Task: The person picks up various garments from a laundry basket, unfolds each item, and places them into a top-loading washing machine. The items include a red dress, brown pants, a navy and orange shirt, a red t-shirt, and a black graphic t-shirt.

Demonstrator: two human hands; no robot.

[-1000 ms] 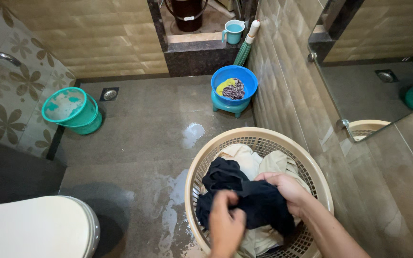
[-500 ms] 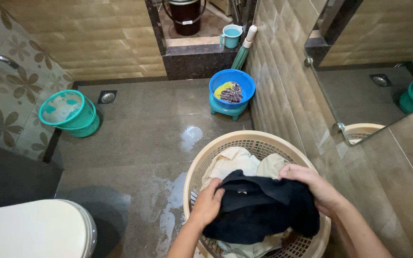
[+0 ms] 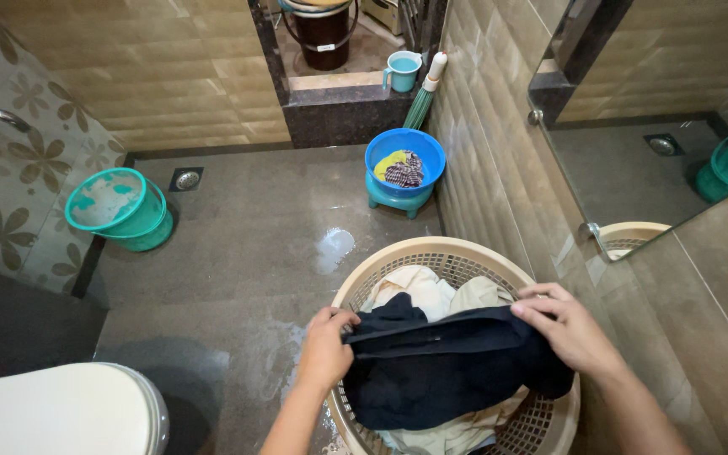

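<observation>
Fingers (image 3: 343,323) stretching dark garment (image 3: 440,362) crosswise

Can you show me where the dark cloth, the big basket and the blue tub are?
dark cloth (image 3: 431,371), head view, middle of the fabric.
basket (image 3: 355,286), head view, left rim.
blue tub (image 3: 381,147), head view, left rim.

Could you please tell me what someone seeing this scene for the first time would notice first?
Most striking is the dark navy cloth garment, stretched between the left hand and right hand over the round beige plastic laundry basket of pale clothes at bottom centre. Beyond it, a bright blue plastic tub holding coloured cloth stands by the tiled wall, and a tilted teal plastic bucket sits at the left.
</observation>
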